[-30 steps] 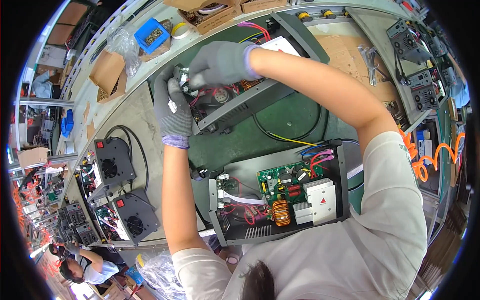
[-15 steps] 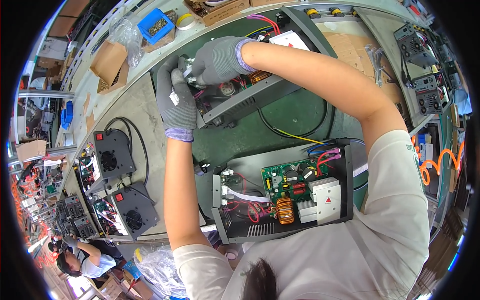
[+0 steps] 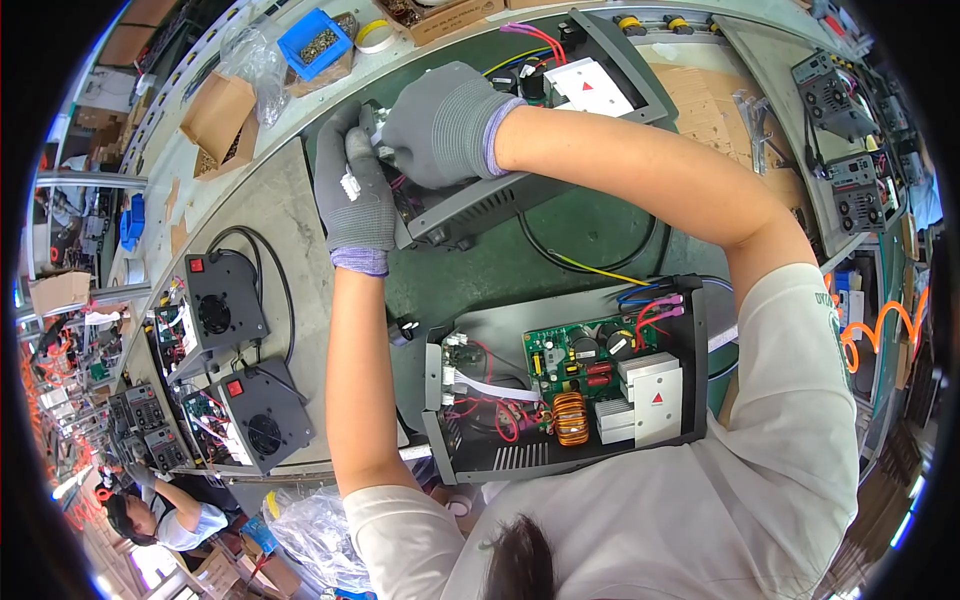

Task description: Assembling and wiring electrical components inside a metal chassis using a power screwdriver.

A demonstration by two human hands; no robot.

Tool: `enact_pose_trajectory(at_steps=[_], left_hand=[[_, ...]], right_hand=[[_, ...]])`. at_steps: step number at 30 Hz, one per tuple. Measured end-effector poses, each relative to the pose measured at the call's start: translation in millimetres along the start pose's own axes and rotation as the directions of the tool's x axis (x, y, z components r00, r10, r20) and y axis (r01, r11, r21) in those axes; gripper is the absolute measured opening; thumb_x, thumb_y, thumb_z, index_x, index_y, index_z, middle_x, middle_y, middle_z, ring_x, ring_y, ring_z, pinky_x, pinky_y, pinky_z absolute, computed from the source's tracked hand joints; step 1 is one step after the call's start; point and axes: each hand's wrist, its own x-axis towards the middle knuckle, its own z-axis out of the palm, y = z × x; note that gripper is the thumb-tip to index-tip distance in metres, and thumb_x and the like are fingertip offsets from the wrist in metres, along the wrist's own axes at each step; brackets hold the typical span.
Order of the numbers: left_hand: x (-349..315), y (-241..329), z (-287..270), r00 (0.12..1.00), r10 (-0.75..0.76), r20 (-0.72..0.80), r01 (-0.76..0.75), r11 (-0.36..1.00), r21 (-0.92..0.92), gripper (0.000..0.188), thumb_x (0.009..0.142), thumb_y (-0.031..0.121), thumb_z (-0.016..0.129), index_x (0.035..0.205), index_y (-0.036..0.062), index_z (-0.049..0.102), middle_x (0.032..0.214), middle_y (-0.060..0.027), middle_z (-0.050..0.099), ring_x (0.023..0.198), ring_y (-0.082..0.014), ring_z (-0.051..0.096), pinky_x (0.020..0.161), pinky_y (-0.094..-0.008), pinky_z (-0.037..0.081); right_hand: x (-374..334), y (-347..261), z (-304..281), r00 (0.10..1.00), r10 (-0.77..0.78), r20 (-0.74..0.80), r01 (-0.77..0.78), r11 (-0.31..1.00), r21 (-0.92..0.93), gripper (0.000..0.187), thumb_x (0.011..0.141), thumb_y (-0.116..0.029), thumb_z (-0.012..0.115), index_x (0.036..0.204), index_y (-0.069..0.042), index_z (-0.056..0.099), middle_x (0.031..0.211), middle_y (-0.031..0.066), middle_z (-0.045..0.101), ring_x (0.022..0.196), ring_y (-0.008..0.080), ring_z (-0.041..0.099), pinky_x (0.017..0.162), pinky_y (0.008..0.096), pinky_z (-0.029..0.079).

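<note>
Left hand in a grey knit glove with purple cuff [image 3: 355, 195]: at the left end of the far dark-grey open metal casing [image 3: 470, 212], fingers bent upward along that end. A small white plastic plug [image 3: 350, 185] lies against your glove by the thumb; whether you pinch it, cannot tell. Right hand in a matching grey glove [image 3: 440, 125]: reaches over the casing, fingers curled in close to the left fingertips; your own knuckles hide what they hold, so grip cannot be told. The casing sits tilted across the green bench top [image 3: 590, 215], a silver metal plate with a red triangle [image 3: 590, 88] inside it, right of your hand. Nearer your body, a second dark-grey open casing [image 3: 500, 325] holds a green circuit board [image 3: 541, 345], a copper-orange wound coil [image 3: 571, 420] and a pale heatsink. Left of your forearm: two black boxy units with round fans [image 3: 262, 425]. Beyond your hands, a blue plastic bin [image 3: 296, 42] of small metal pieces; near it, an open brown cardboard box [image 3: 218, 108].
</note>
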Motion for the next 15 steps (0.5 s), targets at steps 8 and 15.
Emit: enact_pose_trajectory(at_steps=[8, 15], left_hand=[[0.0, -3.6, 1.1, 0.999, 0.033, 0.01, -0.034, 0.998, 0.049, 0.036, 0.106, 0.019, 0.044, 0.13, -0.0034, 0.059, 0.122, -0.0221, 0.065, 0.112, -0.0324, 0.064, 0.099, -0.0395, 0.049], [0.7, 9.9, 3.5, 0.995, -0.099, 0.032, 0.102, 0.99, -0.095, 0.037, 0.105, 0.018, 0.044, 0.131, -0.005, 0.058, 0.124, -0.0226, 0.064, 0.112, -0.0319, 0.064, 0.099, -0.0398, 0.049]], right_hand=[[4.7, -1.7, -4.5, 0.997, -0.06, 0.039, 0.061, 0.998, -0.033, 0.028, 0.088, -0.027, 0.053, 0.089, -0.013, 0.077, 0.083, 0.0138, 0.072, 0.081, 0.0328, 0.071, 0.074, 0.0475, 0.056], [6.4, 8.2, 8.9, 0.995, -0.082, -0.052, 0.087, 0.991, 0.097, 0.027, 0.088, -0.028, 0.054, 0.087, -0.013, 0.076, 0.084, 0.0135, 0.072, 0.082, 0.0334, 0.071, 0.075, 0.0469, 0.056]])
